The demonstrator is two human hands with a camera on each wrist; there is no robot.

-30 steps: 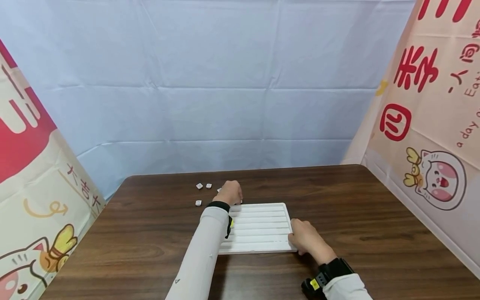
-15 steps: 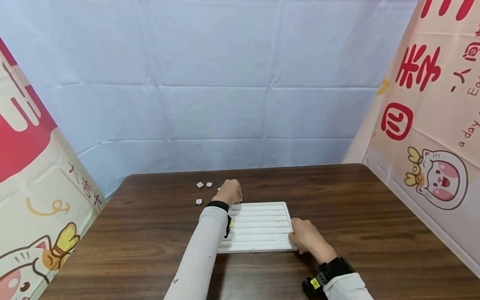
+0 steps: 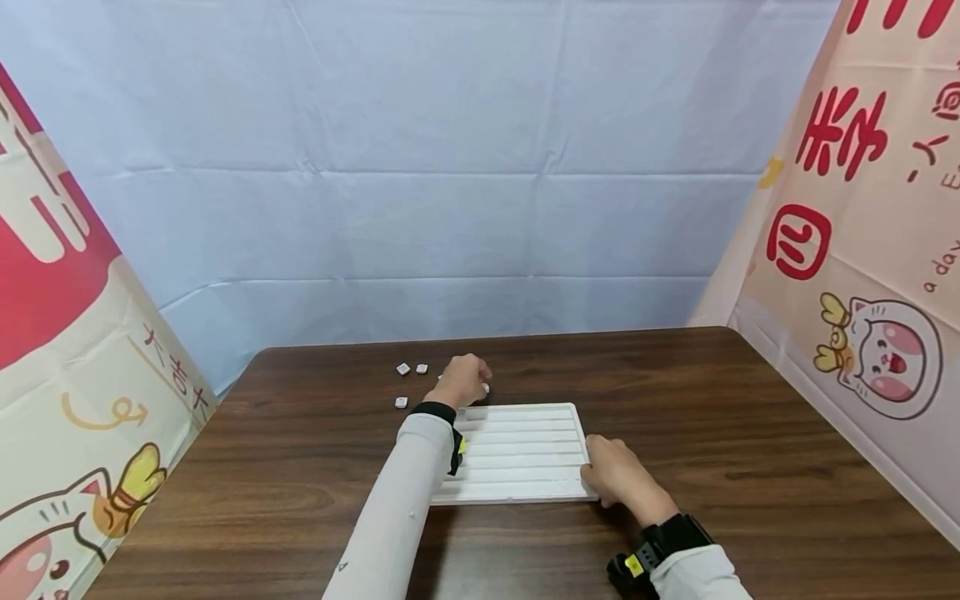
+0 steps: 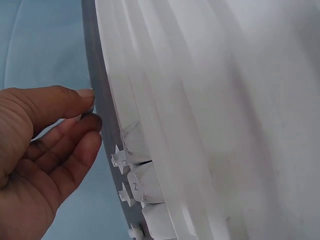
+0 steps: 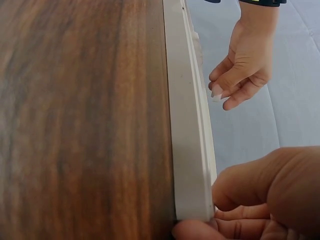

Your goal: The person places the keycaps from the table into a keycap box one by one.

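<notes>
My left hand (image 3: pixel 461 381) hovers just past the far edge of a white ridged tray (image 3: pixel 525 446). Its thumb and fingers pinch a small white keycap (image 5: pixel 216 98), mostly covered by the fingertips. Close by in the left wrist view, several white keycaps sit in a row at the tray's side; one keycap (image 4: pixel 145 182) bears a letter. My right hand (image 3: pixel 622 475) grips the tray's right edge near its front corner, thumb on top and fingers around the side. The left forearm hides the tray's left part in the head view.
Several loose keycaps lie on the brown wooden table (image 3: pixel 300 458) left of the left hand, among them one keycap (image 3: pixel 401 402) nearest the front. A pale blue cloth (image 3: pixel 420 208) hangs behind, with printed cloths at both sides.
My left hand has lifted and turned slightly, so that the white keycap at its fingertips shows. The right hand keeps its grip on the tray. The head view has shifted a little.
</notes>
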